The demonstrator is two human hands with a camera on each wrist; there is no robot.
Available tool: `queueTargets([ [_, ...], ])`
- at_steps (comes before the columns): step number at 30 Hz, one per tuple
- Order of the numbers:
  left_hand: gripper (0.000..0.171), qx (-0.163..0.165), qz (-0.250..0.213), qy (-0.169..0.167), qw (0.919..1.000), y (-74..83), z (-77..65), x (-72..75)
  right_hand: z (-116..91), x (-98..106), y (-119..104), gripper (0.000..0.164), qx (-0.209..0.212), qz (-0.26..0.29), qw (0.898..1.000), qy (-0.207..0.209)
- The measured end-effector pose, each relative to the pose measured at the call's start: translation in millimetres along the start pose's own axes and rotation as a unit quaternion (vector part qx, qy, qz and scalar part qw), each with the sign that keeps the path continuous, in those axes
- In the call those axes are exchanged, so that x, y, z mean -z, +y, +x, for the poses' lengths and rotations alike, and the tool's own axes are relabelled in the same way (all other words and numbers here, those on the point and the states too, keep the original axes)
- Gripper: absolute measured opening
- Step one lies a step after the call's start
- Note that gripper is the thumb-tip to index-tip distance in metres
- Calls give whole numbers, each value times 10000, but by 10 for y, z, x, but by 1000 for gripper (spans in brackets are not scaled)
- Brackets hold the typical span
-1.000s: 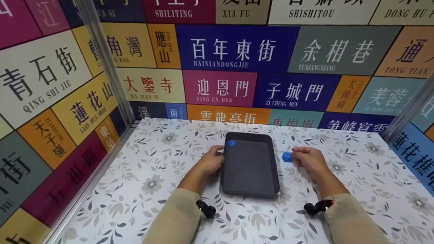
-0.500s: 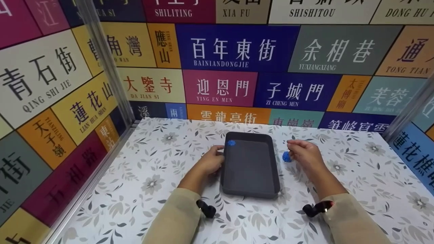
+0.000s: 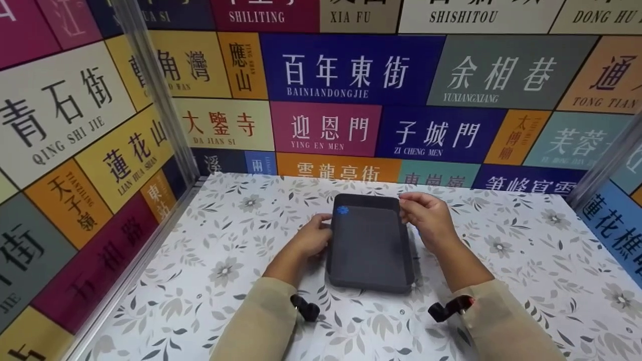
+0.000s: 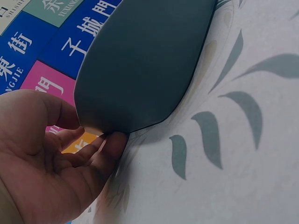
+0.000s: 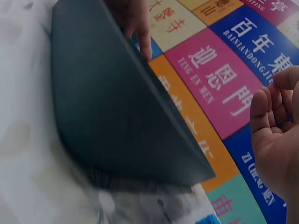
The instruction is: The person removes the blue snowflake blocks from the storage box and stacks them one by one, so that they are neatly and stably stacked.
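Note:
A dark grey rectangular tray (image 3: 368, 245) stands on the table, with a small blue flower-shaped piece (image 3: 342, 210) in its far left corner. My left hand (image 3: 312, 236) grips the tray's left side. In the left wrist view, the fingers (image 4: 117, 142) pinch the tray's edge. Over the tray's far right rim, in the head view, is my right hand (image 3: 426, 218). Its fingers are curled with the thumb close to them; I cannot tell whether something is between them. A blue bumpy thing (image 5: 208, 219) shows at the bottom of the right wrist view, below the tray's end.
The table (image 3: 241, 301) has a white leaf-and-flower print. Panels with coloured street-name signs (image 3: 351, 70) stand behind it and at both sides. A clear upright strip (image 3: 163, 100) runs along the left corner. Small black devices (image 3: 305, 308) sit at both sleeve cuffs.
My right hand has moved up and left, from beside the blue ball on the table to the tray's right rim. The ball is now out of sight in the head view. My left hand stays.

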State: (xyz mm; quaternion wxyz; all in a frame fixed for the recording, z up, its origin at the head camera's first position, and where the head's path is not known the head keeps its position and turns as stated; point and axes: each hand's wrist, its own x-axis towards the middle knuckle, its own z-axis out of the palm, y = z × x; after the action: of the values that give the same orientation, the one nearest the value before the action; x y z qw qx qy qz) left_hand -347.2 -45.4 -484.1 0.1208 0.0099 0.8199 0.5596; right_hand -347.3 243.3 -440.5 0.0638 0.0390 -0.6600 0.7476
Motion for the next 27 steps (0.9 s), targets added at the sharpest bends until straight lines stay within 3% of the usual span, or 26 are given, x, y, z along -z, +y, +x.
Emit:
queueTargets([
  [5,62,20,0,7,10000,-13,6,18,156,-208,-7,6,56,326,9994,72],
  [10,63,16,130,67,9999,-9,7,30,368,-408,-26,7,-148,819,9965,76],
  [19,63,-91,41,86,9999,0,-5,27,757,-698,-78,12,-300,1689,9852,-70],
  [22,63,-102,-3,77,9999,3,-16,22,853,-753,5,10,-290,1712,9846,-190],
  [27,64,-73,-51,10,10000,10,-27,5,947,-734,240,8,-221,1262,9917,-142],
])
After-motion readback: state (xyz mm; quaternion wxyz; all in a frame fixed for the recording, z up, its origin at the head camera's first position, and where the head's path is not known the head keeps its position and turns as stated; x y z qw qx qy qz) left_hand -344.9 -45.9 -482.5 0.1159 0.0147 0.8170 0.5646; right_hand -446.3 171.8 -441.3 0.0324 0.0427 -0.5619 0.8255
